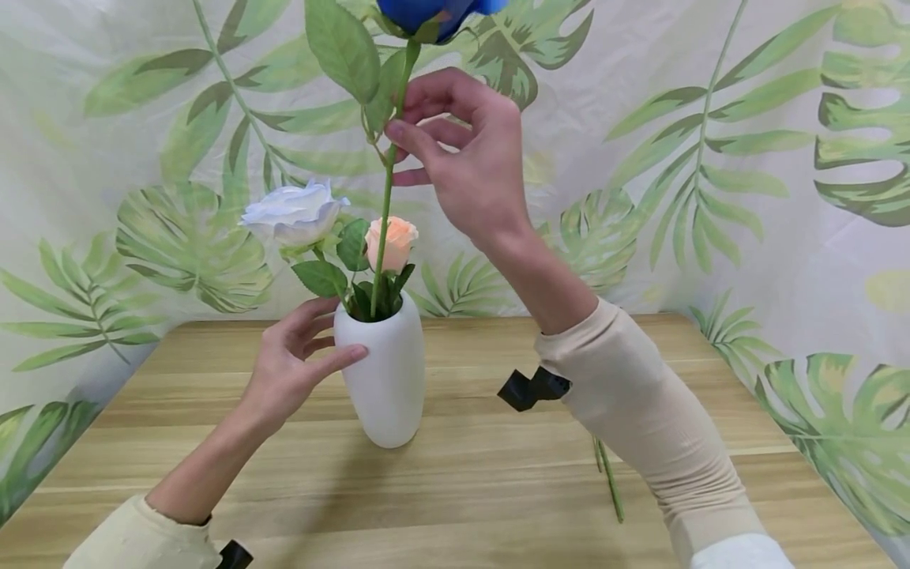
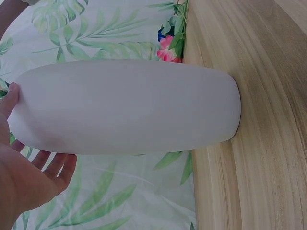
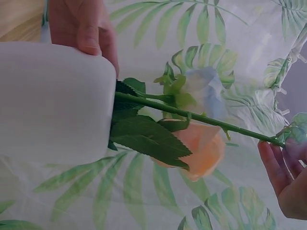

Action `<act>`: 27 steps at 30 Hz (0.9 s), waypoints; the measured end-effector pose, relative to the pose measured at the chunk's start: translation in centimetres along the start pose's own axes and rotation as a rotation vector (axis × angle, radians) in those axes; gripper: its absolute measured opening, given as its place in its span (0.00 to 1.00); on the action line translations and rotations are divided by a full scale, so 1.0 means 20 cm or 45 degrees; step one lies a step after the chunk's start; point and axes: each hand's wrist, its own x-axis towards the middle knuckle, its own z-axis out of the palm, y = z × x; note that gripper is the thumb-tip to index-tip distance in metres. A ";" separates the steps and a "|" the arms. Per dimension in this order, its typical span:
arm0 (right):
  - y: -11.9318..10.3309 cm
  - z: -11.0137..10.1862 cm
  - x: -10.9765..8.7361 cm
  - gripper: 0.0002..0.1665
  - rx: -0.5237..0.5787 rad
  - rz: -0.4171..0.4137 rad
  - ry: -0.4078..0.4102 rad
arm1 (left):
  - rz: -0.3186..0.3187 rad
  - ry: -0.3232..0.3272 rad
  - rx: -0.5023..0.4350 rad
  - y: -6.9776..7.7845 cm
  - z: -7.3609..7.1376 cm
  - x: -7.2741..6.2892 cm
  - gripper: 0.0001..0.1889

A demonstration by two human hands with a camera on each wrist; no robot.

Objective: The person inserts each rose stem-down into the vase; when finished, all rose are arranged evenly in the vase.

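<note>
Right now I see the right hand pinching the slim green stem of a blue rose, its fingers only slightly bent, the stem's lower end inside the vase's mouth. The left hand curves round the smooth, matte white vase near its rim. A ruffled pale-blue rose and a rounded peach rose stand in it, on a wood-grained table.

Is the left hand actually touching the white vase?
Touching. The head view shows the left hand round the white vase, its thumb lying against the vase's upper side.
</note>
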 end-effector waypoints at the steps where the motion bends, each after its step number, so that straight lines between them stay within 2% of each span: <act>1: 0.01 0.00 -0.01 0.08 -0.013 -0.004 -0.014 | -0.002 -0.001 -0.001 0.00 0.00 0.00 0.28; 13: 0.05 0.05 -0.06 0.08 -0.098 -0.002 -0.123 | 0.008 0.004 0.003 0.01 0.00 -0.01 0.28; 21: 0.06 0.08 -0.10 0.06 -0.225 0.209 -0.224 | 0.039 0.011 -0.005 0.00 0.00 -0.01 0.27; 24: 0.07 0.08 -0.11 0.09 -0.259 0.222 -0.248 | 0.044 0.012 -0.009 -0.01 0.00 0.00 0.26; 27: 0.08 0.08 -0.11 0.16 -0.292 0.193 -0.257 | 0.034 0.009 -0.006 -0.01 0.00 0.00 0.27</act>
